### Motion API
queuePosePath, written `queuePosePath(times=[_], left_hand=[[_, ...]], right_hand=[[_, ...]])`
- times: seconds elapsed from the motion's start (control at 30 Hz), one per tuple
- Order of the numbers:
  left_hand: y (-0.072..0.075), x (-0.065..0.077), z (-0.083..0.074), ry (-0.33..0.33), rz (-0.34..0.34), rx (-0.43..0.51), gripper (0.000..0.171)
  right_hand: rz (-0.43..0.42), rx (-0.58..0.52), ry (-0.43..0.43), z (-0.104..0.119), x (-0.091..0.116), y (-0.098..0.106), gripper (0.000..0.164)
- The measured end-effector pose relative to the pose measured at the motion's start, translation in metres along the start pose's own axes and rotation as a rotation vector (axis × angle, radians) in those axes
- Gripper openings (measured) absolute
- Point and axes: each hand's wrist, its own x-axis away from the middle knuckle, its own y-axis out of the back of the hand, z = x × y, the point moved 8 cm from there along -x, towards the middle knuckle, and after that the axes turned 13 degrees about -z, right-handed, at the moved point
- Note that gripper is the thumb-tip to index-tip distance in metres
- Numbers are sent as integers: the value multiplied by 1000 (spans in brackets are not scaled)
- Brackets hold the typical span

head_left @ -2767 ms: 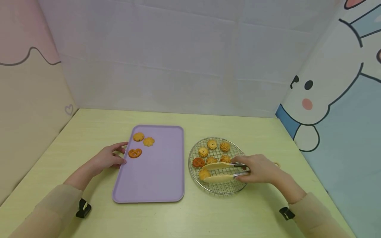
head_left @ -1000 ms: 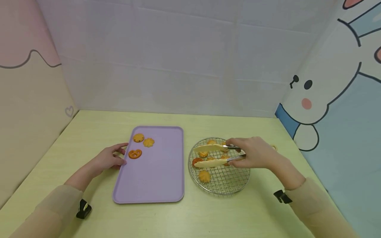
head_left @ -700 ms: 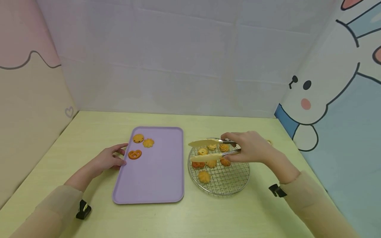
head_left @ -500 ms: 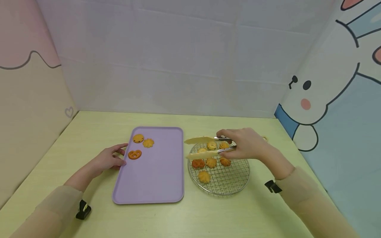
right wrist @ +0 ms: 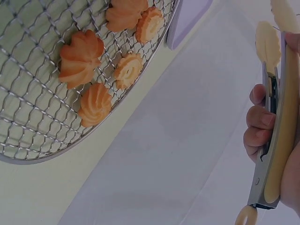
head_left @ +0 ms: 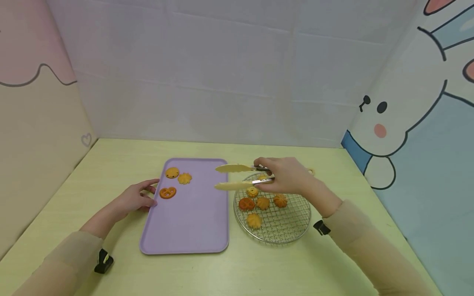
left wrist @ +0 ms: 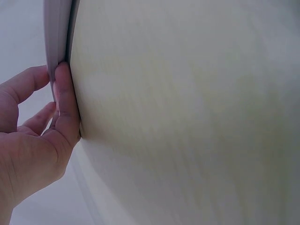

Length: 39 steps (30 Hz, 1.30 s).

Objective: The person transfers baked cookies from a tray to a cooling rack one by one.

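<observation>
My left hand [head_left: 133,200] holds the left rim of the purple tray [head_left: 189,230]; in the left wrist view its fingers [left wrist: 67,101] lie on either side of the edge. On the tray are a round cookie [head_left: 172,172], a flower-shaped cookie [head_left: 184,178] and a pretzel [head_left: 163,192]. My right hand [head_left: 286,176] grips tongs [head_left: 234,168] with cream tips, which stand apart with nothing visible between them. The tips reach over the tray's right edge. Under the hand, a round wire rack [head_left: 289,220] bears several cookies [head_left: 254,220] and a reddish pretzel [head_left: 246,204].
A pale wooden table [head_left: 192,275] carries tray and rack side by side, with a narrow gap between. Behind stands a white sheet wall [head_left: 222,94]. A printed wall [head_left: 429,172] rises at the right, another [head_left: 33,139] at the left.
My right hand has moved the tongs from low over the rack's front, back and then left, to the tray's right edge. The left hand stays at the rim. The cookies in view lie as before.
</observation>
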Motion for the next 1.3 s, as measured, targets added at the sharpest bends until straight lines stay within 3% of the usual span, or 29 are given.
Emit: queuePosePath(times=[0.27,0.57,0.8,1.3], left_hand=[[3,-3,0,-12,6,11,78],[4,-9,1,-21,12,20,79],[3,-11,-2,-16,17,24,79],[7,-16,-4,-23,21,19,78]], right_hand=[[3,17,6,7,-15,-18,53],[78,40,-14,10,-34,-42,53],[67,67,11,14,-46,-60,53],[250,101,-135,14,-65,-109,59]])
